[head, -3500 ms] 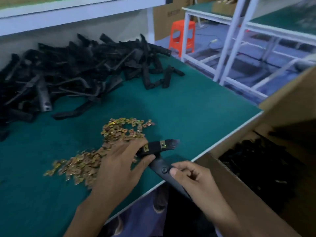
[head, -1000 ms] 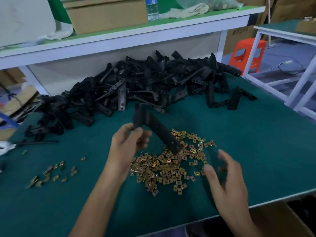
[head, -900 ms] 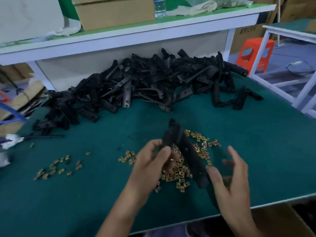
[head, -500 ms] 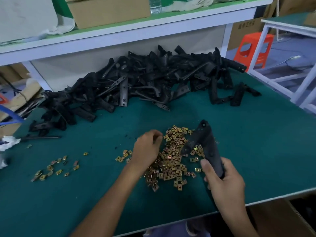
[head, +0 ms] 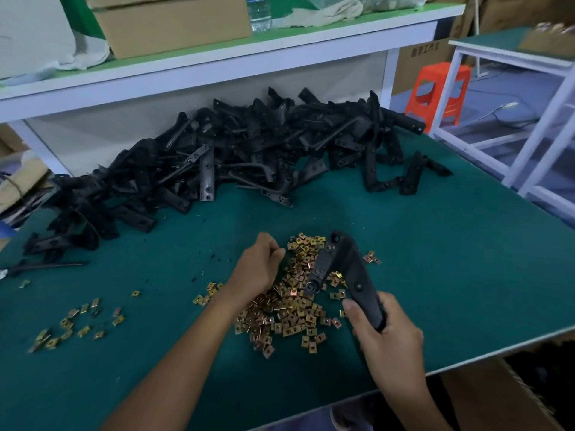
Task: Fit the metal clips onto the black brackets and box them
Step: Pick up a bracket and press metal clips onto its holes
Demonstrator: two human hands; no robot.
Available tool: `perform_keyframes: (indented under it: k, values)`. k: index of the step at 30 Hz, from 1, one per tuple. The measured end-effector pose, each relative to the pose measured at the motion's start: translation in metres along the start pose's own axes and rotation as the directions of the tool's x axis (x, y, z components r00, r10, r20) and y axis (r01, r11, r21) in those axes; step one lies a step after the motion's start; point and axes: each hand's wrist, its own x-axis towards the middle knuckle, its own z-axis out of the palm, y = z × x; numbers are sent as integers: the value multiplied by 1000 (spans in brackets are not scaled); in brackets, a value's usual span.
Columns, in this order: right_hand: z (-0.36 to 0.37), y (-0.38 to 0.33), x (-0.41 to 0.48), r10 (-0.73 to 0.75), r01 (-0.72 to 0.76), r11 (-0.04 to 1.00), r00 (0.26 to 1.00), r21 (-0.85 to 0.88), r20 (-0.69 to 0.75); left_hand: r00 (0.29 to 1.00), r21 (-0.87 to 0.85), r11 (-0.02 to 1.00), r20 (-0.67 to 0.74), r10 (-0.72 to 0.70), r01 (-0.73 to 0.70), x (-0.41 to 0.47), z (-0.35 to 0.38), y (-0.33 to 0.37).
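**Operator:** What do I do at this step?

**Manual:** Your right hand (head: 385, 334) is nearest you, its fingers clamped around the lower end of one black bracket (head: 345, 272). The bracket's bent upper end stands over the clip pile (head: 292, 300). Hold it steady with a bare mounting end turned toward your left hand.

**Operator:** And the left?

**Manual:** Your left hand (head: 258, 265) rests on the far-left edge of the pile, knuckles up, fingers curled together. Whether they hold a clip cannot be told. Pick one clip only, open side leading, then slide it squarely onto the bracket end until it seats.

**Operator:** Where is my stock?

**Manual:** Loose clips (head: 71, 325) lie to the left on the desk (head: 451, 259). Unfitted brackets (head: 236, 154) are heaped at the far edge. The box (head: 510, 396) is below the desk's near right edge.
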Motion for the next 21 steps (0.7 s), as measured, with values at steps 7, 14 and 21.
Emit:
perform_keyframes:
  k: [7, 14, 21]
  values:
    - [1, 1, -1, -32, 32, 999, 999, -14, -18, 998, -348, 937, -40, -50, 33, -15, -15, -9]
    - [2, -2, -1, -52, 51, 998, 998, -22, -40, 993, -539, 836, 4, -121, 104, -22, -22, -24]
    - [2, -5, -1, -49, 48, 998, 998, -38, -31, 994, -211, 976, -77, -76, 58, -24, -24, -41]
